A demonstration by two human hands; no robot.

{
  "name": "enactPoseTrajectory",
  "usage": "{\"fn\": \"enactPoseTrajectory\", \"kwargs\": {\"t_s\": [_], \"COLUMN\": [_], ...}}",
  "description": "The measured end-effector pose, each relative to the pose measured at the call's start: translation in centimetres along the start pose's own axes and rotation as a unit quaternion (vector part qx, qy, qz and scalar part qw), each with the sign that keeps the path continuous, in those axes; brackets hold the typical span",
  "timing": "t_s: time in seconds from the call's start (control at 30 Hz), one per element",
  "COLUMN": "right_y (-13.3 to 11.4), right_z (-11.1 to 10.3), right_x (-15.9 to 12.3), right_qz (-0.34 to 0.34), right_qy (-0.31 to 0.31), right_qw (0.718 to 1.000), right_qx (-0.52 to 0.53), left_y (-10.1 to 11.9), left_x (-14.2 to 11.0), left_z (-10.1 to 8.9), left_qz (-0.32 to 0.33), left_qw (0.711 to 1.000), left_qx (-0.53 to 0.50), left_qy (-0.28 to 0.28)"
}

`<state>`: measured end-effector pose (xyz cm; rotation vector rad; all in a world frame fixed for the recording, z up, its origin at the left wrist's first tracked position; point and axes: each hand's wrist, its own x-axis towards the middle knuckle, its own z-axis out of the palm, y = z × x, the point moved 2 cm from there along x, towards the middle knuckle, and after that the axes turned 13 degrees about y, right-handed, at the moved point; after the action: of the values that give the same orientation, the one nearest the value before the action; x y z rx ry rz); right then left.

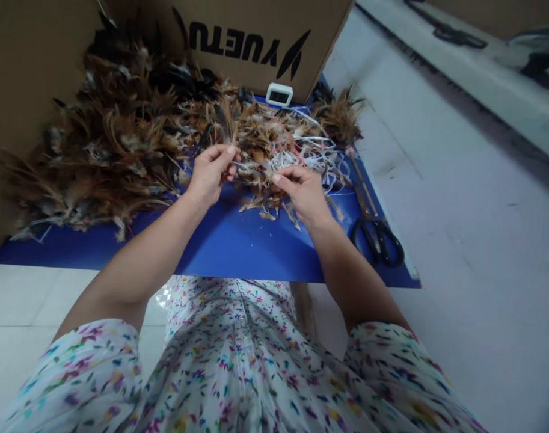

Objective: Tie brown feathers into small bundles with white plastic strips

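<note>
Over the front of the feather pile, my left hand point(207, 174) is closed in a pinch on a brown feather point(228, 125), whose plume points up and away from me. A thin pale quill end appears to stick out from these fingers towards the right. My right hand point(303, 191) is also pinched, thumb against forefinger, a short way to the right. Some pale fluff shows at its fingertips, but I cannot make out what it grips. Just behind that hand lies a tangle of white strips point(317, 150) with some red strands.
A large heap of brown and black feathers point(121, 138) covers the left of the blue table point(256, 246). Black-handled scissors point(377, 240) and a thin rod point(363, 183) lie at the right edge. A small white device point(279, 94) stands before a cardboard box point(256, 24).
</note>
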<state>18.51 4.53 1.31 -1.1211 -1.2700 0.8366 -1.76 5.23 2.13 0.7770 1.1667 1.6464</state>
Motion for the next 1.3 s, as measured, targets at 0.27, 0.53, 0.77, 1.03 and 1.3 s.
{"fn": "enactPoseTrajectory", "kwargs": {"t_s": [0.27,0.53,0.77,1.03,1.3], "right_y": [-0.4,-0.9,-0.9,-0.8,-1.1], "right_z": [0.6,1.2,1.2,1.4,1.3], "right_x": [-0.7,-1.7,-1.8,-1.9,-2.0], "right_qz": [0.049,0.058,0.087,0.111,0.134], "right_qy": [-0.008,-0.067,-0.096,-0.12,-0.102], "right_qw": [0.998,0.996,0.991,0.986,0.985], "right_qx": [0.049,0.009,0.039,0.039,0.038], "left_y": [-1.0,-1.3,-1.4,-1.0,-1.2], "left_x": [-2.4,-2.2,-2.5,-3.3,-3.2], "left_z": [1.2,1.1,1.3,1.7,1.6], "left_qz": [-0.081,-0.048,-0.027,-0.02,-0.048], "left_qw": [0.992,0.994,0.992,0.99,0.991], "left_qx": [-0.009,0.024,0.054,0.076,0.057], "left_qy": [-0.096,-0.094,-0.111,-0.12,-0.108]}}
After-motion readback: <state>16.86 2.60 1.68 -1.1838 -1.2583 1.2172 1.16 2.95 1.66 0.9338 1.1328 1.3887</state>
